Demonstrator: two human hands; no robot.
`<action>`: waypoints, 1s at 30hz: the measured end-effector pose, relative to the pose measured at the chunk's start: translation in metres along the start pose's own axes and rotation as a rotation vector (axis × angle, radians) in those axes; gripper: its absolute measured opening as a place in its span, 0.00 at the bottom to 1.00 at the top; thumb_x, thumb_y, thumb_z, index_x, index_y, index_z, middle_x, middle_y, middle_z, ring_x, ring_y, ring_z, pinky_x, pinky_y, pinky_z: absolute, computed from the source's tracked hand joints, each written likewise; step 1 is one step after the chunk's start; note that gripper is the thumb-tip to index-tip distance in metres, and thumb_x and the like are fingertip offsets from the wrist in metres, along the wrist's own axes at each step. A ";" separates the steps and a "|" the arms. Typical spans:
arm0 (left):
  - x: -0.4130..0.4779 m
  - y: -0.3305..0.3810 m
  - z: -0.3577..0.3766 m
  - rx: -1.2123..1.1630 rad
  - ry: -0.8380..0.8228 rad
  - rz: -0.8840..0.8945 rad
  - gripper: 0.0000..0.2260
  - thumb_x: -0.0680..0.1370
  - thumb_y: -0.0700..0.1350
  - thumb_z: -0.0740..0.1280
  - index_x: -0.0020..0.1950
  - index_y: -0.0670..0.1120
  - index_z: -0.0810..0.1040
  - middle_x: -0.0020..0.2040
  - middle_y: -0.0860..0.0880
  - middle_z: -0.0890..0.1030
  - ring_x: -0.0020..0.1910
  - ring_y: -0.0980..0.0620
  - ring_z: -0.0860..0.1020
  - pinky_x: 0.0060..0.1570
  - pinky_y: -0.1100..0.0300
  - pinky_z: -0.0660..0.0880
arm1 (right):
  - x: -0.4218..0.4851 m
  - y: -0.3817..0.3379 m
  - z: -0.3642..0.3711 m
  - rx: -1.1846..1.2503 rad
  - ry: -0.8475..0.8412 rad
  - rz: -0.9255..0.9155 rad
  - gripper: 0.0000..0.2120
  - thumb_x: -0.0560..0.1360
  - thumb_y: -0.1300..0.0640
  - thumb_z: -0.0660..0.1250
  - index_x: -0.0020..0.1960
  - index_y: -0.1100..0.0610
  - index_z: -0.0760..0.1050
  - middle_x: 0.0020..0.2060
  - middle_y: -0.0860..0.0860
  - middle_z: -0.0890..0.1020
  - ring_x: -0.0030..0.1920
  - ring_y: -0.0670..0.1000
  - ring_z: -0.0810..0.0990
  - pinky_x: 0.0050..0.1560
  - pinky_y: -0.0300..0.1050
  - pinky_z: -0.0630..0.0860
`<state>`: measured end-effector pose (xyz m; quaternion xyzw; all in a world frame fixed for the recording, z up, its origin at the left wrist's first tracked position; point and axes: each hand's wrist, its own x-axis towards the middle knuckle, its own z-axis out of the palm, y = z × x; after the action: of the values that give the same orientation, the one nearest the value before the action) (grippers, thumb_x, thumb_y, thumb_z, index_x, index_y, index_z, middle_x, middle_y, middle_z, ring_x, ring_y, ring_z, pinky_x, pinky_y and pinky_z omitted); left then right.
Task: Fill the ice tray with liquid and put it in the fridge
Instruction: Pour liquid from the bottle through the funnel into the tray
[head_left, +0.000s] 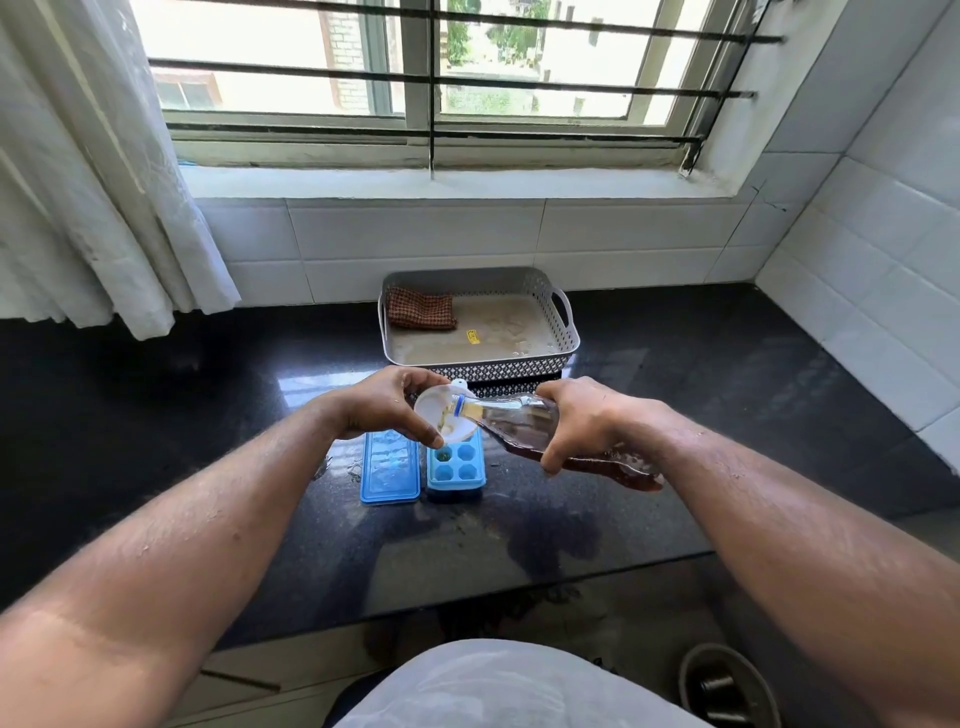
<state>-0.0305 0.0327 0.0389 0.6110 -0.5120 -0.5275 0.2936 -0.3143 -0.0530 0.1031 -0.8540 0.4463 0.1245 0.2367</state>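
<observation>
1. The ice tray (457, 467) sits on the dark surface (675, 389), right in front of the person. Its long side runs away toward the window.
2. The left hand (382, 410) holds a white funnel (441, 415). Its grip is pinched on the funnel's rim.
3. The right hand (576, 421) has its grip wrapped round a bottle (511, 423) of brown liquid. The bottle is tipped, with its mouth in the funnel.
4. The tray lies straight below the funnel, between both hands and a bit nearer the left one. The funnel hides the tray's far end.
5. I think the funnel must next move along the tray's long side, from cup to cup. One cup under it looks darker, and the nearest ones look empty.
6. A blue lid (389, 473) lies flat just left of the tray.
</observation>
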 end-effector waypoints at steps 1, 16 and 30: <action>-0.001 0.001 0.000 -0.001 -0.002 0.000 0.36 0.62 0.32 0.84 0.68 0.48 0.79 0.56 0.46 0.86 0.50 0.51 0.86 0.47 0.57 0.83 | 0.000 0.000 0.000 -0.001 0.000 0.001 0.30 0.54 0.46 0.85 0.50 0.46 0.74 0.45 0.45 0.80 0.44 0.46 0.79 0.37 0.43 0.75; 0.002 0.003 0.000 0.015 -0.007 0.017 0.34 0.63 0.31 0.83 0.67 0.47 0.79 0.57 0.44 0.85 0.49 0.52 0.86 0.48 0.58 0.83 | 0.004 -0.001 -0.004 -0.007 -0.001 0.011 0.33 0.54 0.46 0.85 0.55 0.46 0.75 0.46 0.44 0.79 0.45 0.45 0.78 0.39 0.43 0.75; 0.001 0.000 0.002 0.021 -0.022 0.015 0.34 0.62 0.34 0.84 0.66 0.49 0.80 0.55 0.49 0.86 0.51 0.52 0.86 0.48 0.56 0.83 | -0.001 0.003 0.002 0.043 -0.006 0.001 0.33 0.54 0.46 0.85 0.54 0.46 0.73 0.47 0.44 0.79 0.45 0.45 0.79 0.39 0.42 0.75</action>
<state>-0.0324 0.0324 0.0382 0.6043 -0.5254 -0.5267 0.2853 -0.3169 -0.0531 0.1012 -0.8480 0.4486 0.1177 0.2564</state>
